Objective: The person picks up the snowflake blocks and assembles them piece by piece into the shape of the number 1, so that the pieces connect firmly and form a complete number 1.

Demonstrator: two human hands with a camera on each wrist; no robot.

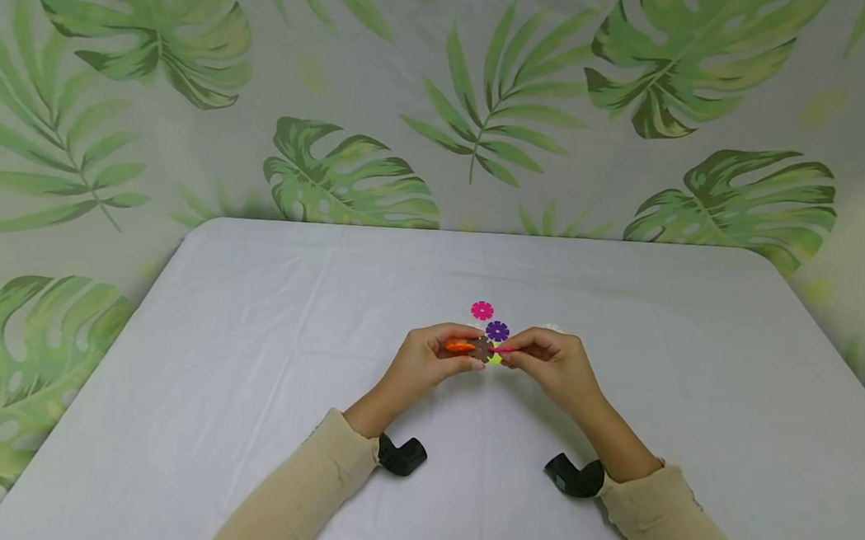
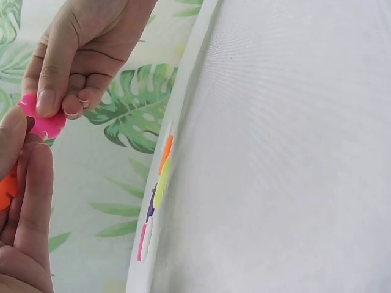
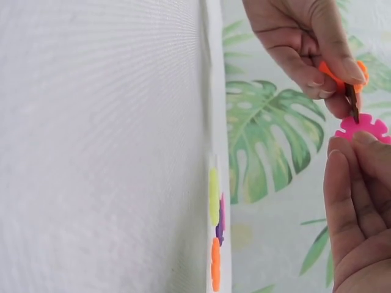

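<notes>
A brown, flower-shaped plastic disc with a notched rim (image 1: 482, 351) faces up above the table, pinched by the left hand (image 1: 427, 352). A matching bright orange disc (image 1: 460, 347) crosses it edge-up on one side; opposite, a pink notched disc (image 3: 361, 125), pinched by the right hand (image 1: 559, 364), also edge-up, meets its rim.

White table (image 1: 477, 446), leaf-patterned backdrop (image 1: 384, 94)

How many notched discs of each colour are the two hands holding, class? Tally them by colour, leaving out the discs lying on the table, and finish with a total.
Orange disc: 1
Brown disc: 1
Pink disc: 1
Total: 3
</notes>
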